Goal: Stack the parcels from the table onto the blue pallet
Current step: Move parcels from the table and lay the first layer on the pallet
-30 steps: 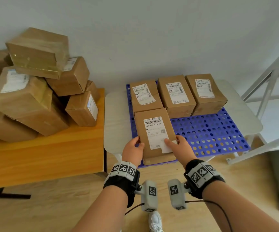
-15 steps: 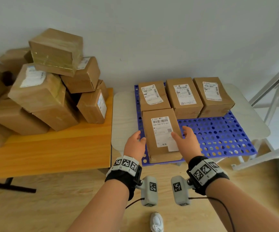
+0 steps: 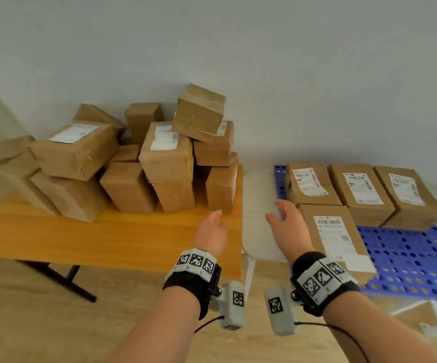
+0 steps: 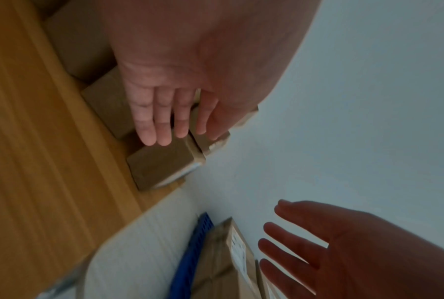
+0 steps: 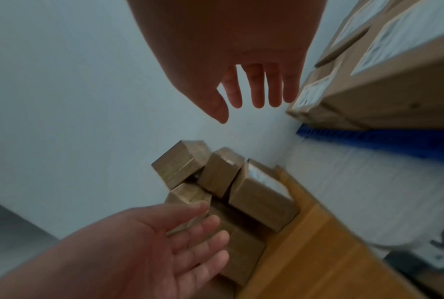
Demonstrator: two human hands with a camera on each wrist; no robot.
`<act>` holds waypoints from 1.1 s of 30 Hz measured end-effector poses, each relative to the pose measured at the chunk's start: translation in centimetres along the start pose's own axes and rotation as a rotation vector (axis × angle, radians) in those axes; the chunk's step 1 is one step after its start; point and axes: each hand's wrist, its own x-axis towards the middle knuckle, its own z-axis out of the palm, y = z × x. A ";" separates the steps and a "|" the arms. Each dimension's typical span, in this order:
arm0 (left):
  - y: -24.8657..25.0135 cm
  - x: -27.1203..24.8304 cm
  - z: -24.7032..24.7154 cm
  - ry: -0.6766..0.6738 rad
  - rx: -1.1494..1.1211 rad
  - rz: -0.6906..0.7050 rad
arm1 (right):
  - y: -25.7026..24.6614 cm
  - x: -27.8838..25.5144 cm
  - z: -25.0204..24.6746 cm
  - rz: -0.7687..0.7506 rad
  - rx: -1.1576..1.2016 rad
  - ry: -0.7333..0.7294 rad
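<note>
Four brown cardboard parcels with white shipping labels lie on the blue perforated plastic pallet at the right of the head view: three in a row along the far edge, and a fourth parcel in front of the leftmost one, at the pallet's near left corner. The pallet rests on a pale white table, whose bare strip shows at centre frame between the pallet and the orange wooden table on the left.

A jumbled pile of brown cardboard parcels fills the far part of the orange table, in the left and centre of the frame, some flat, some tilted, and one box perched crookedly on top. An upright parcel stands at the pile's right end, by the table's edge.

Both hands are empty. The left hand hangs over the orange table just in front of that upright parcel, fingers straight and close together, touching nothing. The right hand hovers over the white table, just left of the fourth parcel, fingers spread and relaxed; the wrist views show its palm bare.

Each wrist wears a black band with black-and-white square markers.
</note>
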 end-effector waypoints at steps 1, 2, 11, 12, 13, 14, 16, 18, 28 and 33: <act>-0.7 0.2 -1.7 0.026 0.002 -0.001 | -1.0 -0.3 1.5 -0.016 0.012 -0.016; -1.4 0.4 -3.4 0.051 0.005 -0.006 | -2.1 -0.7 2.9 -0.032 0.019 -0.031; -6.2 1.6 -14.7 0.168 0.010 -0.005 | -9.0 -2.8 12.5 -0.113 0.026 -0.156; -6.3 1.9 -15.4 0.177 0.002 0.000 | -9.7 -2.6 13.0 -0.121 0.017 -0.165; -6.2 2.3 -16.0 0.185 -0.010 0.004 | -10.2 -2.3 13.4 -0.125 0.013 -0.169; -6.1 2.7 -16.6 0.190 -0.021 0.008 | -10.7 -1.9 13.7 -0.128 0.009 -0.172; -5.6 3.6 -17.7 0.202 -0.020 0.019 | -11.9 -0.9 14.2 -0.135 0.015 -0.173; -4.8 4.9 -18.7 0.225 -0.025 0.031 | -13.0 0.6 14.4 -0.139 0.021 -0.163; -0.3 13.1 -20.5 0.239 -0.012 -0.008 | -16.8 9.0 15.9 -0.045 0.028 -0.192; 0.4 16.2 -20.4 0.195 -0.030 -0.082 | -17.3 12.1 17.4 0.002 0.004 -0.256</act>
